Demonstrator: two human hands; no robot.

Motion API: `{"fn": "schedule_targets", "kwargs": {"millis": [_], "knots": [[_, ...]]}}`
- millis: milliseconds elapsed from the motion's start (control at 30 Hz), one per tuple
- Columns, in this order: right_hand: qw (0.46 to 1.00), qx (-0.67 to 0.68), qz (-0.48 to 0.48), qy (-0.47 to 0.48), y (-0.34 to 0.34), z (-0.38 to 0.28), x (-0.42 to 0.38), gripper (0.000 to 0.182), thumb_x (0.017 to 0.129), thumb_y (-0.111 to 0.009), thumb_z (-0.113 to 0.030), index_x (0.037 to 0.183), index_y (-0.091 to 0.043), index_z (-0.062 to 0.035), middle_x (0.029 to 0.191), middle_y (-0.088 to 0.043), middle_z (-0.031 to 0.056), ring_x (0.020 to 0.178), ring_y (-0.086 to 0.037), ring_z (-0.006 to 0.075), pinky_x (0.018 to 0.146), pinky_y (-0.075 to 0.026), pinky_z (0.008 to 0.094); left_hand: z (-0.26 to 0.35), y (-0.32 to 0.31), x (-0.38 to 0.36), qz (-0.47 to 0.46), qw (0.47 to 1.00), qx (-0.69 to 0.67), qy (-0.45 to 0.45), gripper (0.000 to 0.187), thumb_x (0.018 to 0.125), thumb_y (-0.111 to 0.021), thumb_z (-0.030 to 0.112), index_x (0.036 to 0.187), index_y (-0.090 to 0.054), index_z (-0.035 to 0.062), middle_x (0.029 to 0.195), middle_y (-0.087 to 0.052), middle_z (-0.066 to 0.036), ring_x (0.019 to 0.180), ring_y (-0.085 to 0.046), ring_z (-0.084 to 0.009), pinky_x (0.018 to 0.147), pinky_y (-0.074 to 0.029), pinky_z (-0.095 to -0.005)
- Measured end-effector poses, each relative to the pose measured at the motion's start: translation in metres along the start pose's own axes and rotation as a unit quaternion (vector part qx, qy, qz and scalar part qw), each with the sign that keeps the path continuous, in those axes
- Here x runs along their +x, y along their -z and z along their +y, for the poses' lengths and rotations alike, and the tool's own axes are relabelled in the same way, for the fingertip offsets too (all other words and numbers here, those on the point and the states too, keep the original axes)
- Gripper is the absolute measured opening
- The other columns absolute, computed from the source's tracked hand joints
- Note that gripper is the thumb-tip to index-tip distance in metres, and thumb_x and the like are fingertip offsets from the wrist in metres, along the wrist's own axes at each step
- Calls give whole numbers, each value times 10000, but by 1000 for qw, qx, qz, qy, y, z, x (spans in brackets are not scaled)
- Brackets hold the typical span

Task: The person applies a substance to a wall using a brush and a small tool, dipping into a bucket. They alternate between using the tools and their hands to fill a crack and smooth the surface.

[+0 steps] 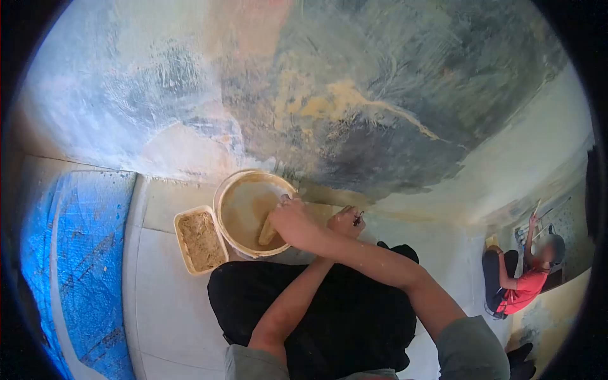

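The arms cross. The right hand (pixel 292 216) reaches into the bucket (pixel 235 183) on the floor (pixel 164 304) by the wall (pixel 354 95), closed around a tool (pixel 267 233). The left hand (pixel 346 221) sits just right of the bucket, fingers curled on a small dark object (pixel 358 219). A tray (pixel 201 240) of gritty mix touches the bucket's left side.

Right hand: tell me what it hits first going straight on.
Right hand reaches down-left into the bucket; carried on, the blade it grips would likely meet the tan mix inside first, though depth is unclear.
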State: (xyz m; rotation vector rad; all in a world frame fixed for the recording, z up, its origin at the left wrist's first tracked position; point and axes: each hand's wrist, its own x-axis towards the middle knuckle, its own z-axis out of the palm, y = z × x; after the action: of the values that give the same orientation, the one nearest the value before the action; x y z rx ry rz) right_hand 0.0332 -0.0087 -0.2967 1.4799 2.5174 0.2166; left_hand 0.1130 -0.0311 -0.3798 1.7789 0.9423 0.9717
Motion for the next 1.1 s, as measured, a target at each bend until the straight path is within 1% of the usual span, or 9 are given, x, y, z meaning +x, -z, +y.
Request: {"fn": "schedule_targets", "kwargs": {"millis": [200,367,467,633,700,800,867,933,1100], "knots": [[1000,2,17,-14,53,4,-21,121,696,-594,-94,788,-665,-61,830,-628,110,888,-599,248,684,-459,371,-1,2,-3,11,998,-56,-32,166,721,-670,157,734,-563,30,751,-621,-104,661,-615,-225,611,-489,-337],[992,31,72,-96,54,6,-40,378,733,-590,-119,1109,-612,-147,933,-573,66,710,-642,253,561,-513,375,-16,-10,0,23,998,-15,-51,169,719,-682,158,743,-573,32,752,-629,-97,637,-600,-213,606,-481,-338],[991,6,77,-111,34,12,-52,414,750,-585,-138,1163,-594,-167,920,-558,53,712,-641,247,570,-514,383,-13,-9,-3,58,997,-5,-56,178,719,-690,165,744,-575,32,735,-628,-85,623,-584,-204,623,-468,-336],[993,1,58,-106,53,13,-63,429,744,-589,-150,1173,-588,-163,882,-541,38,697,-635,225,570,-514,369,22,23,-13,29,998,-51,-21,196,720,-695,174,734,-568,25,714,-605,-70,619,-558,-186,659,-451,-318],[992,-4,65,-110,51,12,-67,427,740,-590,-151,1167,-592,-163,871,-537,30,694,-631,215,569,-514,361,33,34,-11,-4,1000,22,8,204,730,-687,176,761,-563,17,713,-579,-63,634,-540,-168,662,-447,-310],[993,-25,100,-60,43,14,-69,420,720,-593,-135,1138,-610,-154,835,-536,17,697,-625,193,552,-509,348,-8,-3,-4,12,992,-122,-25,210,738,-677,173,767,-551,8,694,-558,-43,629,-529,-159,657,-448,-317],[981,-19,189,-31,45,15,-71,413,701,-597,-130,1113,-624,-145,820,-534,7,703,-620,174,542,-504,338,-16,-8,0,-21,995,-93,1,218,747,-671,171,826,-548,9,767,-557,-58,708,-534,-171,700,-444,-329],[985,-24,167,-34,44,18,-72,419,691,-599,-125,1109,-625,-138,818,-536,9,696,-619,178,542,-502,338,-12,-8,3,-57,996,-64,26,237,755,-664,168,885,-545,10,840,-556,-73,787,-540,-182,743,-439,-342],[991,17,127,-48,48,23,-69,412,685,-605,-111,1094,-632,-150,819,-541,10,684,-617,191,549,-498,340,-8,-2,6,-11,995,-99,20,241,759,-657,171,902,-542,14,857,-552,-76,807,-537,-191,754,-436,-347]]}}
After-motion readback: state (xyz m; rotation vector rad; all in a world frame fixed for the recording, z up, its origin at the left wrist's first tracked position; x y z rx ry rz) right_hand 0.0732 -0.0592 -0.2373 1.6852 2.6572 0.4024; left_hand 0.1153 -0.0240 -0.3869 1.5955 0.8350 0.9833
